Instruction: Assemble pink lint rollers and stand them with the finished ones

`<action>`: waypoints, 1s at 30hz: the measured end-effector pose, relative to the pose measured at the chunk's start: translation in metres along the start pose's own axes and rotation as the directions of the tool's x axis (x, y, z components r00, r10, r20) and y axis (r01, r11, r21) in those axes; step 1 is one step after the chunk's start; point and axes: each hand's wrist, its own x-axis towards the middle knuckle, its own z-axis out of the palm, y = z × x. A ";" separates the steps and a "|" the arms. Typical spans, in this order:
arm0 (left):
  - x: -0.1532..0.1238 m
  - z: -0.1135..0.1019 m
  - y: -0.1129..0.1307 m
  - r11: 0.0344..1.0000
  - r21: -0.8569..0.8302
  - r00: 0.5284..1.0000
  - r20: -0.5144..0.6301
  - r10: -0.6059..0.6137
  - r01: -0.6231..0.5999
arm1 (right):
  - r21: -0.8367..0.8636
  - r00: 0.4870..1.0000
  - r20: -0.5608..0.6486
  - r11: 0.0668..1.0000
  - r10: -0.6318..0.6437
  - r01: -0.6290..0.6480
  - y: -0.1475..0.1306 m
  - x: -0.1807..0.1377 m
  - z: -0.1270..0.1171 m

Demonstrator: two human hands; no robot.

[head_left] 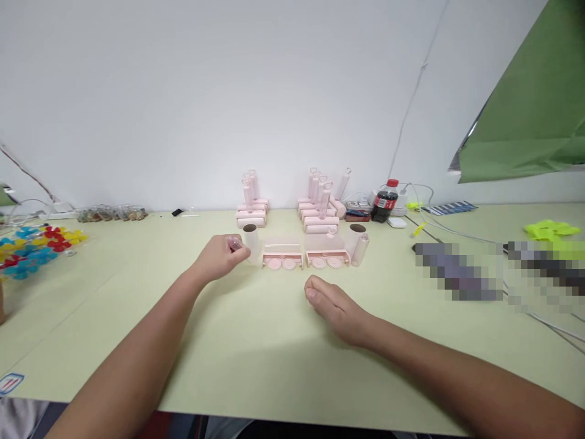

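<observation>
My left hand (223,257) is closed around a pinkish handle-like piece (234,242), most of it hidden by the fingers. Just right of it stands a white lint roller refill (251,244) with a brown core. My right hand (337,310) is curled into a fist low over the table; what it holds, if anything, is hidden. Beyond it lie two pink lint roller cases, one on the left (282,259) and one on the right (327,256), each with two round discs. Another refill (357,241) and an upright pink handle (361,250) stand to their right.
Pink lint rollers with upright handles stand in two groups, left (251,206) and right (321,210), near the wall. A cola bottle (384,201), cables and a blurred dark object (452,271) are at right. Colourful plastic pieces (34,247) lie far left.
</observation>
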 end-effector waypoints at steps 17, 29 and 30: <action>0.022 0.035 -0.017 0.923 0.340 0.983 -0.072 -0.166 0.181 | -0.578 0.988 -0.152 0.813 -0.019 -0.074 -0.021 0.142 -0.045; 0.027 0.041 -0.019 0.927 0.330 0.985 -0.061 -0.164 0.175 | -0.681 0.998 -0.065 0.730 0.006 -0.049 -0.008 0.179 -0.028; 0.028 0.041 -0.018 0.926 0.332 0.984 -0.063 -0.166 0.178 | -0.683 0.997 -0.073 0.728 0.007 -0.055 -0.008 0.179 -0.029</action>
